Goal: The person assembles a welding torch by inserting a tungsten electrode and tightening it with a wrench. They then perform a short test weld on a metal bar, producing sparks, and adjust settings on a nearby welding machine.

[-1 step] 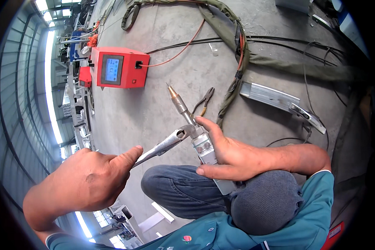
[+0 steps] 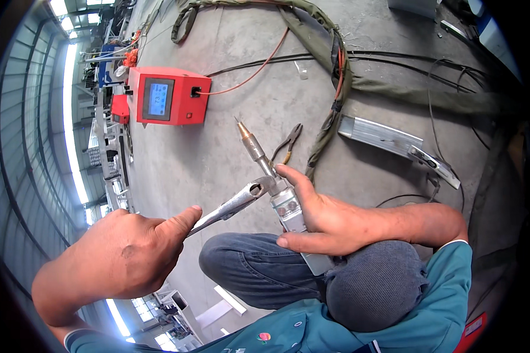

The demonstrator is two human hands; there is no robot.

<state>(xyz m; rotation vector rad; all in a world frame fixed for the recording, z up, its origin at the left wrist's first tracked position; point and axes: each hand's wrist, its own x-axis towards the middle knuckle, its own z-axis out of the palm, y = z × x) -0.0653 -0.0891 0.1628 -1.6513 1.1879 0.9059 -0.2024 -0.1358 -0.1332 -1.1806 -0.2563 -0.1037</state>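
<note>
My left hand point(image 2: 136, 254) is closed round the handle of a silver adjustable wrench point(image 2: 227, 209), thumb laid along it. The wrench head meets the neck of a welding torch point(image 2: 285, 207), below its metal tube. My right hand point(image 2: 330, 219) grips the torch's pale, boxy body, with thumb and a finger on it and the other fingers hidden. A copper-coloured nozzle point(image 2: 245, 132) with a thin tip points up and to the left. Beyond the torch, pliers point(image 2: 288, 144) with partly yellow handles lie on the concrete floor.
A red box-shaped machine point(image 2: 185, 97) with a lit screen stands at the left. From it an orange line point(image 2: 269, 59) runs to a green-sheathed hose point(image 2: 330, 126) curving across the floor. An aluminium profile point(image 2: 383, 136) lies right, touching a metal tool point(image 2: 436, 166). My bent knees point(image 2: 247, 265) are close below.
</note>
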